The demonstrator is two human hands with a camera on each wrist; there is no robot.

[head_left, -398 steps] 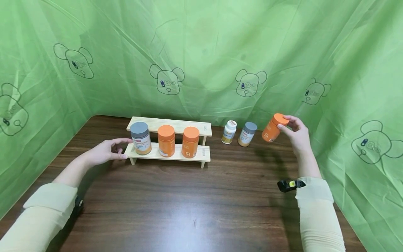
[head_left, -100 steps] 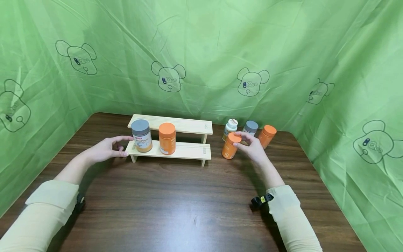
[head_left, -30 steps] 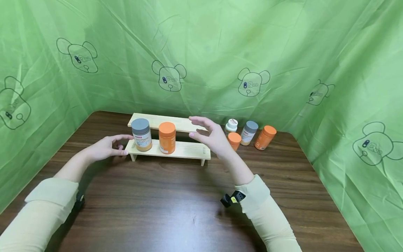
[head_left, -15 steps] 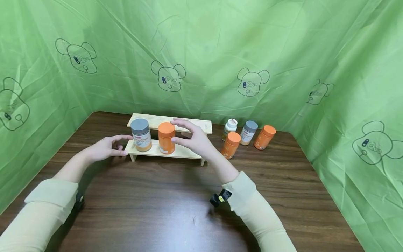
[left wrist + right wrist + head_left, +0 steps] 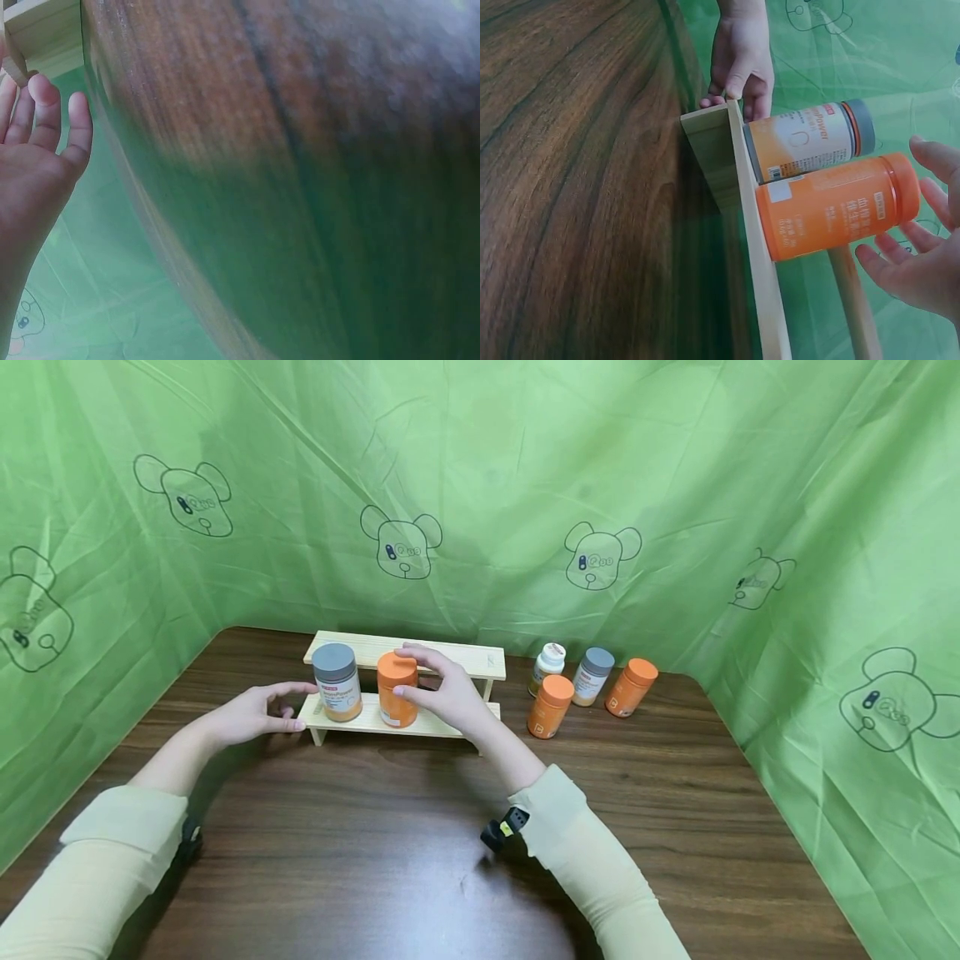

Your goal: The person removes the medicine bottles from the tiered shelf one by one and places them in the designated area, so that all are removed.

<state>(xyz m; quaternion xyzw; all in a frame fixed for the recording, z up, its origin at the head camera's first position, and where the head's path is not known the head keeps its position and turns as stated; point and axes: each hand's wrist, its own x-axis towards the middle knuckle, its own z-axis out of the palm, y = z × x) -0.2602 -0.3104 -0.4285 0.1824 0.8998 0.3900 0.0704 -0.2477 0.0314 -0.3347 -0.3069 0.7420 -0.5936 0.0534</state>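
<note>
Orange jar point(image 5: 395, 700), not yet lifted, stands mid-left on a wooden stand point(image 5: 435, 725), right hand point(image 5: 452, 695) cupped around it, not gripping, left hand point(image 5: 253, 717) pinching the stand's end. Work looks partway: one grey-lidded jar point(image 5: 337, 687) alongside; four containers point(image 5: 551, 708) farther right on the tabletop point(image 5: 337, 835).
</note>
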